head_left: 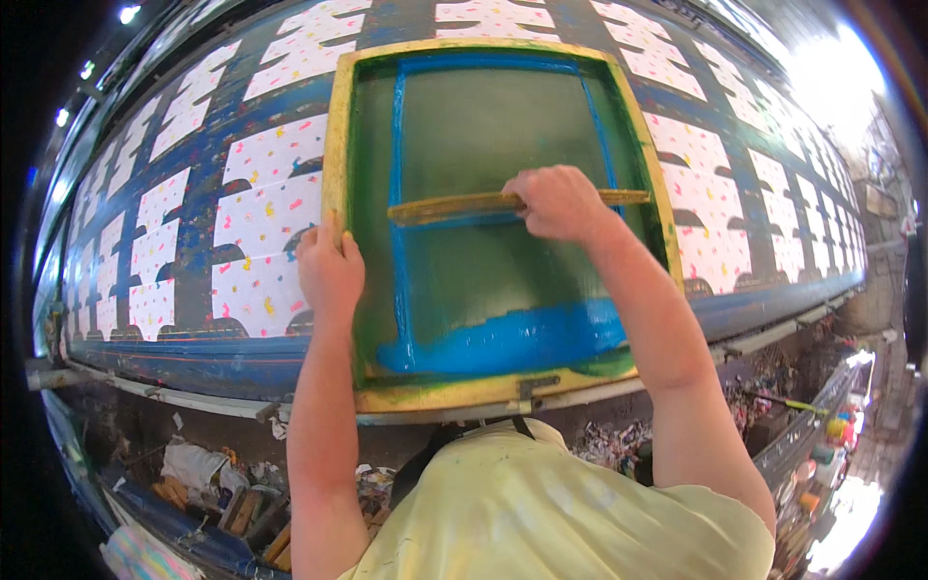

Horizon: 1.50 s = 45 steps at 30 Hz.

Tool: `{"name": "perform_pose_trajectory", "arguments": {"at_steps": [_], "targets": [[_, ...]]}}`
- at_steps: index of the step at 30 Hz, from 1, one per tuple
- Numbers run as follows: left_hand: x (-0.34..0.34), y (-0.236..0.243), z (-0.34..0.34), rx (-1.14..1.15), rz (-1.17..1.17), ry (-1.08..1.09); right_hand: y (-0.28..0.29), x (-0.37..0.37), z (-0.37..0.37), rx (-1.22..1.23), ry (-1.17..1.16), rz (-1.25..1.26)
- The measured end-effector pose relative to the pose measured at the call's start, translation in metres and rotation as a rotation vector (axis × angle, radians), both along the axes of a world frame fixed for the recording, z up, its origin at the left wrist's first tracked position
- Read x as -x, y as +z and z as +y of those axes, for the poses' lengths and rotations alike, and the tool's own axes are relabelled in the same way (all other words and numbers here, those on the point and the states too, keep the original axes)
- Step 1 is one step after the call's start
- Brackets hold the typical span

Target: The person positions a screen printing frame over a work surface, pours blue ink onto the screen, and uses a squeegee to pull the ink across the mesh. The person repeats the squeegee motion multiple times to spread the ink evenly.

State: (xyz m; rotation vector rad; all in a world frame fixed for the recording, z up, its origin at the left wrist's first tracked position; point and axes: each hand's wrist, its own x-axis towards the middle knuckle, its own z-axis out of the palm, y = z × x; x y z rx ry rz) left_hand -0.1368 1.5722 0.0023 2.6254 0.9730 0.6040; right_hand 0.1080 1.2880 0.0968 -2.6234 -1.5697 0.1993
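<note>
A screen-printing frame [483, 44] with yellowish wooden sides lies flat on the long table in front of me. Its green mesh [493, 126] carries blue streaks down both sides, and a thick pool of wet blue ink [512, 331] lies along the near end. My right hand [561, 203] is closed around a long, ink-stained squeegee [440, 207], which spans the mesh crosswise around its middle. My left hand [331, 271] grips the wooden left side of the frame, thumb on top.
White fabric pieces [271, 184] with small coloured prints lie in rows on both sides of the frame, on a blue-stained table [232, 362]. A metal rail [184, 394] runs along its near edge. Rags and scraps [619, 440] lie below. Paint-coloured containers [831, 430] stand at the right.
</note>
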Motion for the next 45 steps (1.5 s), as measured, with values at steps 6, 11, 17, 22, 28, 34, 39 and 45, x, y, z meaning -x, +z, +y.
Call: {"name": "perform_pose_trajectory", "arguments": {"at_steps": [6, 11, 17, 22, 28, 34, 39, 45], "targets": [[-0.001, 0.0, -0.001, 0.013, 0.029, 0.119, -0.004, 0.13, -0.068, -0.083, -0.025, 0.008], [0.001, 0.02, -0.007, 0.103, 0.199, 0.167, -0.008, 0.193, -0.101, -0.126, -0.035, -0.004], [-0.005, 0.023, -0.012, 0.067, 0.232, 0.248, -0.011, 0.219, -0.126, -0.253, 0.035, -0.03], [-0.013, 0.018, -0.009, 0.058, 0.252, 0.291, -0.017, 0.208, -0.155, -0.322, 0.082, 0.059], [-0.017, 0.013, -0.007, 0.032, 0.27, 0.296, -0.029, 0.113, -0.241, -0.557, -0.186, 0.062], [-0.016, 0.006, -0.003, 0.024, 0.256, 0.281, -0.051, 0.025, -0.285, -0.393, -0.697, -0.04], [-0.017, 0.007, 0.001, 0.097, 0.207, 0.277, -0.062, 0.014, -0.281, -0.407, -0.788, 0.101], [-0.009, -0.003, 0.008, 0.079, 0.099, 0.176, -0.06, 0.013, -0.274, -0.394, -0.835, 0.112]]}}
